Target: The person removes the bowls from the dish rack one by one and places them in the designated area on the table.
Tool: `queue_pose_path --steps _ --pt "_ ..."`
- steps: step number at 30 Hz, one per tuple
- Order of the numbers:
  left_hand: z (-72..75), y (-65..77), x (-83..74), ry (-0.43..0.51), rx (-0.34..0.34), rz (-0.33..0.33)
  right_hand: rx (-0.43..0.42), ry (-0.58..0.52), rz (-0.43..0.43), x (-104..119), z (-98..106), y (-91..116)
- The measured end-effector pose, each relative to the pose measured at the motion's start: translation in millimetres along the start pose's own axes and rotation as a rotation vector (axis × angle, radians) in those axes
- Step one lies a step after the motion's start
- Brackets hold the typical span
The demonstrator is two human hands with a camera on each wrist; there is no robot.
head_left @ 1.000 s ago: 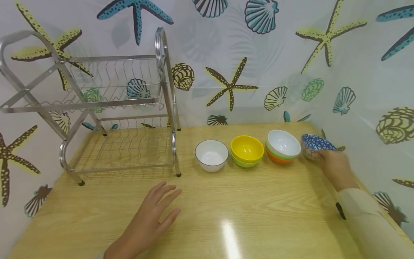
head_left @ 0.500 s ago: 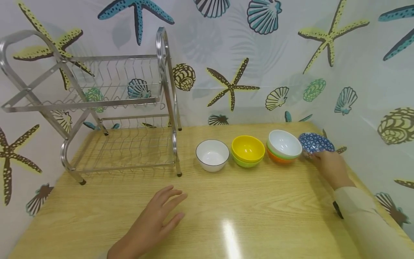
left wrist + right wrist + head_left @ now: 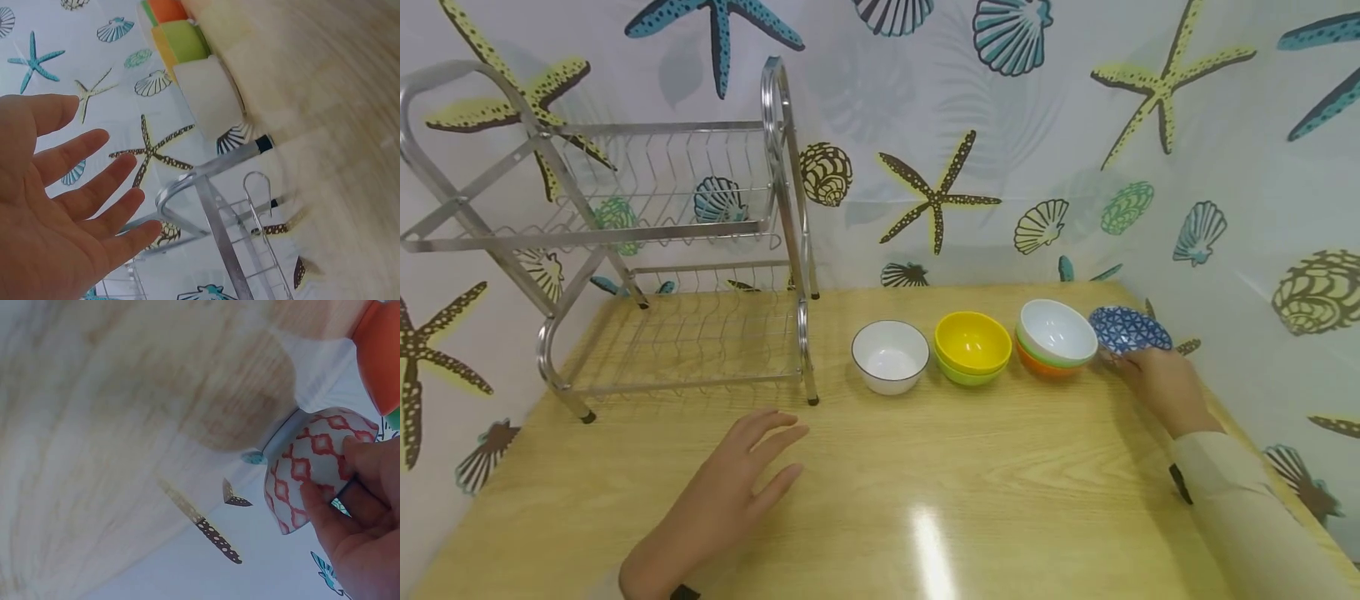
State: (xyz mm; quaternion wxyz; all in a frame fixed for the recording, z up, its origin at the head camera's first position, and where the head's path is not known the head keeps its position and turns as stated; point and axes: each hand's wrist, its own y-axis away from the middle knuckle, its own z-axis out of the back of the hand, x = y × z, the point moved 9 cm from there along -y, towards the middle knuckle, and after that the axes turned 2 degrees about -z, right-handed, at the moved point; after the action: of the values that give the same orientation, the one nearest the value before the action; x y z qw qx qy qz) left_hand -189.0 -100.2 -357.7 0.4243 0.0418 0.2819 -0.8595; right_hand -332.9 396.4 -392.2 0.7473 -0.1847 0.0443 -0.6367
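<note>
At the table's right end my right hand grips a small patterned bowl by its near side. Blue lattice covers the bowl's inside; the right wrist view shows red diamond shapes on its outer wall, with fingers against it near the rim. The bowl stands upright, close beside a stack with a white bowl on top and green and orange ones under it. My left hand is held over the front of the table, fingers spread and holding nothing; the left wrist view shows its bare palm.
Left of the stack stand a yellow bowl in a light green one and a white dark-rimmed bowl. A two-tier metal dish rack stands at the left. Patterned cloth hangs behind and at the sides.
The patterned bowl has moved slightly left toward the white stack and gone from tilted to more level, with my right hand gripping it. My left hand has shifted only a little.
</note>
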Motion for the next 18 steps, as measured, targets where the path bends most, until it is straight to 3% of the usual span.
queue_pose_path --steps 6,9,14,16,18 --pt "8.4 0.8 1.9 -0.018 -0.036 -0.027 0.028 0.008 0.023 3 4 6" --pt "9.1 2.1 1.8 -0.037 -0.052 -0.033 -0.003 0.002 0.027 12 13 15" --pt "10.9 2.0 1.9 -0.07 -0.083 -0.031 -0.221 -0.046 0.077 52 37 35" --pt "11.2 0.3 -0.5 -0.07 -0.108 -0.058 -0.298 -0.082 0.142 77 43 44" --pt "11.3 -1.9 -4.2 -0.05 -0.147 -0.097 -0.322 -0.122 0.204 102 44 52"
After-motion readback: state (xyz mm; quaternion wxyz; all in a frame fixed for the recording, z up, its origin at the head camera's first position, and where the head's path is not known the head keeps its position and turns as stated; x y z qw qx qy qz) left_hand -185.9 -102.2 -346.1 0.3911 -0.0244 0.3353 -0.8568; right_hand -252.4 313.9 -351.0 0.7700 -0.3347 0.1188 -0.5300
